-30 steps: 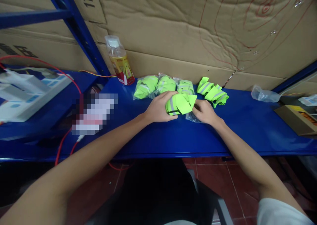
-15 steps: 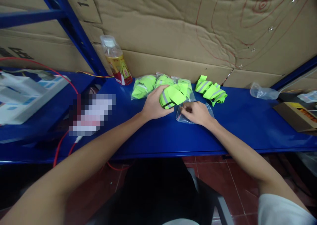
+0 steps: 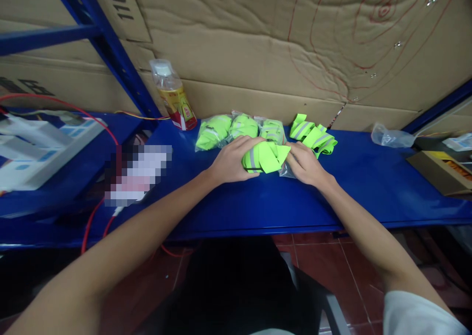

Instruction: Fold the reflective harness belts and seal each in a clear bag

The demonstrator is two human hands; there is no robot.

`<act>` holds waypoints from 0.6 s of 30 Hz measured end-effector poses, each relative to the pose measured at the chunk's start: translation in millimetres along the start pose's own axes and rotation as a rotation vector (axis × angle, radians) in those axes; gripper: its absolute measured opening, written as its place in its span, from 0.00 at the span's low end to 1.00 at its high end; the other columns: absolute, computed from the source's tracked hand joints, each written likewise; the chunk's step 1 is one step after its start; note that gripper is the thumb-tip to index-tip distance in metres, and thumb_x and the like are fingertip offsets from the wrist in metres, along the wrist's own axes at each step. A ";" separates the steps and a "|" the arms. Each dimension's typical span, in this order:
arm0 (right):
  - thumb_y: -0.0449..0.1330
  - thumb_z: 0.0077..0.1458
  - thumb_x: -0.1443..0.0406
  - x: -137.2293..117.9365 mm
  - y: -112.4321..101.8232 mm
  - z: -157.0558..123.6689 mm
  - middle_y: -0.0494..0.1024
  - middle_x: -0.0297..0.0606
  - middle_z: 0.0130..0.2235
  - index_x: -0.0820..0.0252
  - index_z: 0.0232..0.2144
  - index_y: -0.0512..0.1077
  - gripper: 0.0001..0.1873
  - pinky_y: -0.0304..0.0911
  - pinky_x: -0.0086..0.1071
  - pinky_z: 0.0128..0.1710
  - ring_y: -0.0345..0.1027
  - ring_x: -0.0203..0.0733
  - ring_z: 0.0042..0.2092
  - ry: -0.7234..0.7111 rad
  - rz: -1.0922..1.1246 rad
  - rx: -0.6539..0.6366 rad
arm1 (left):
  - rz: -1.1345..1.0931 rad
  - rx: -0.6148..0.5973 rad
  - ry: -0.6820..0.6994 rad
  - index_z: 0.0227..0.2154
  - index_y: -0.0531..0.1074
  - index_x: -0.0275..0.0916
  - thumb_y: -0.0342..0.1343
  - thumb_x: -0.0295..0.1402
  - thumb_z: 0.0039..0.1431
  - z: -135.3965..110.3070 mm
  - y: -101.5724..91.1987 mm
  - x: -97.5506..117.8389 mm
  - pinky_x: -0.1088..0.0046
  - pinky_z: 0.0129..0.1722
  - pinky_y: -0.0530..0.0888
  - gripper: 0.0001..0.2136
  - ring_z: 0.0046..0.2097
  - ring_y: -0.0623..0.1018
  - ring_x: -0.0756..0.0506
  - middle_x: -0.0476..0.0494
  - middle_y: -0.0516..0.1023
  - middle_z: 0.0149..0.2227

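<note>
My left hand [image 3: 232, 162] is closed around a folded neon-yellow reflective strap [image 3: 263, 157] with a grey stripe and a dark band. To its right, my right hand [image 3: 305, 164] pinches a clear plastic bag [image 3: 286, 170], whose visible part hangs under the fingers. The strap's right tip meets the right fingers; whether any of it is inside the bag is hidden. Behind the hands lie three bagged neon bundles: a left one [image 3: 214, 132], a middle one [image 3: 244, 125] and a right one [image 3: 272, 130]. An unbagged reflective strap [image 3: 313, 134] rests loosely behind my right hand.
A bottle with a yellow and red label [image 3: 177, 104] stands against the cardboard wall [image 3: 228, 45]. Power strips [image 3: 40, 150] and red cables are at left. A crumpled clear plastic piece [image 3: 393, 136] and an open cardboard box [image 3: 435, 172] sit right on the blue table [image 3: 221, 209].
My right hand has lifted the plastic bag from the table and moved slightly right, up against the folded strap. My left hand has brought the strap slightly right and nearer me.
</note>
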State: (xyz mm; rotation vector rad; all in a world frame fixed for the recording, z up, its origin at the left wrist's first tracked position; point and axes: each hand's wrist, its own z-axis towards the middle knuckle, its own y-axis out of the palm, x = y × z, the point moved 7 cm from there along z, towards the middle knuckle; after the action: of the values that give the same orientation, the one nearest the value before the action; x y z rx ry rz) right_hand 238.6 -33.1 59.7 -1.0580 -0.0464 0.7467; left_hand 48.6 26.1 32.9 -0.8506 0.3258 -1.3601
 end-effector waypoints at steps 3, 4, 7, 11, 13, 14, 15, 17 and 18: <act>0.48 0.76 0.59 4.2 -4.9 -1.6 0.67 0.33 0.28 0.52 0.30 0.58 0.18 0.55 0.40 0.37 0.60 0.42 0.30 0.042 -0.036 0.076 | 0.034 0.006 -0.042 0.68 0.67 0.41 0.72 0.38 0.51 -1.1 -1.9 -6.7 0.51 0.62 0.77 0.41 0.61 0.79 0.32 0.35 0.79 0.61; 0.48 0.76 0.58 4.6 -6.7 -2.1 0.65 0.32 0.27 0.52 0.30 0.57 0.18 0.54 0.39 0.36 0.59 0.42 0.30 0.052 -0.049 0.098 | 0.057 0.007 -0.059 0.68 0.67 0.41 0.72 0.38 0.51 -1.8 -2.7 -9.3 0.51 0.63 0.77 0.41 0.61 0.79 0.32 0.35 0.79 0.61; 0.50 0.75 0.61 -2.2 -8.7 -2.2 0.65 0.31 0.26 0.52 0.29 0.57 0.17 0.55 0.40 0.37 0.59 0.41 0.29 -0.002 -0.102 0.105 | 0.139 -0.030 -0.076 0.68 0.69 0.41 0.71 0.39 0.52 -3.5 -1.2 -14.3 0.53 0.60 0.78 0.39 0.58 0.80 0.32 0.35 0.81 0.58; 0.52 0.72 0.66 -18.7 -9.5 -1.9 0.71 0.33 0.28 0.53 0.29 0.61 0.15 0.56 0.41 0.41 0.62 0.41 0.31 -0.125 -0.238 0.093 | 0.196 -0.071 -0.043 0.67 0.70 0.40 0.70 0.42 0.53 -2.9 2.7 -11.8 0.55 0.56 0.79 0.38 0.55 0.81 0.33 0.36 0.82 0.53; 0.53 0.71 0.66 -28.0 -11.8 -2.7 0.73 0.34 0.29 0.54 0.29 0.64 0.14 0.54 0.41 0.41 0.62 0.42 0.32 -0.180 -0.344 0.129 | 0.210 -0.063 -0.022 0.66 0.71 0.40 0.70 0.42 0.54 -1.7 2.9 -6.0 0.56 0.57 0.79 0.36 0.56 0.82 0.34 0.36 0.82 0.53; 0.53 0.71 0.66 -33.2 -12.3 -3.4 0.73 0.34 0.29 0.54 0.30 0.66 0.14 0.53 0.41 0.41 0.61 0.42 0.32 -0.215 -0.401 0.146 | 0.216 -0.061 -0.012 0.66 0.71 0.40 0.69 0.43 0.55 -1.1 3.1 -2.1 0.56 0.58 0.79 0.36 0.56 0.82 0.34 0.36 0.82 0.53; 0.54 0.71 0.66 -38.5 -12.1 -4.3 0.72 0.34 0.30 0.54 0.30 0.67 0.14 0.52 0.41 0.41 0.61 0.43 0.33 -0.254 -0.456 0.159 | 0.223 -0.060 -0.006 0.66 0.71 0.40 0.69 0.43 0.55 -0.6 3.2 2.2 0.57 0.58 0.79 0.35 0.56 0.82 0.34 0.36 0.83 0.54; 0.55 0.72 0.65 -48.5 -9.7 -6.4 0.72 0.35 0.30 0.54 0.31 0.69 0.14 0.51 0.41 0.41 0.61 0.43 0.34 -0.340 -0.548 0.174 | 0.237 -0.057 -0.013 0.65 0.71 0.39 0.68 0.43 0.56 -0.1 3.0 10.4 0.56 0.60 0.79 0.34 0.57 0.83 0.34 0.35 0.83 0.55; 0.56 0.73 0.64 -52.3 -8.1 -7.4 0.72 0.35 0.31 0.54 0.32 0.70 0.14 0.50 0.41 0.41 0.61 0.44 0.35 -0.378 -0.582 0.178 | 0.245 -0.052 -0.042 0.66 0.71 0.39 0.68 0.42 0.56 -0.1 2.4 12.7 0.56 0.60 0.79 0.35 0.57 0.83 0.33 0.35 0.83 0.56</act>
State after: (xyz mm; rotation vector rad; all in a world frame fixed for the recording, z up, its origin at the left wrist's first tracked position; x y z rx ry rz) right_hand 206.1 -71.1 78.4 -0.6691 -0.5785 0.3989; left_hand 53.1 14.1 34.6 -0.8517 0.4196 -1.1090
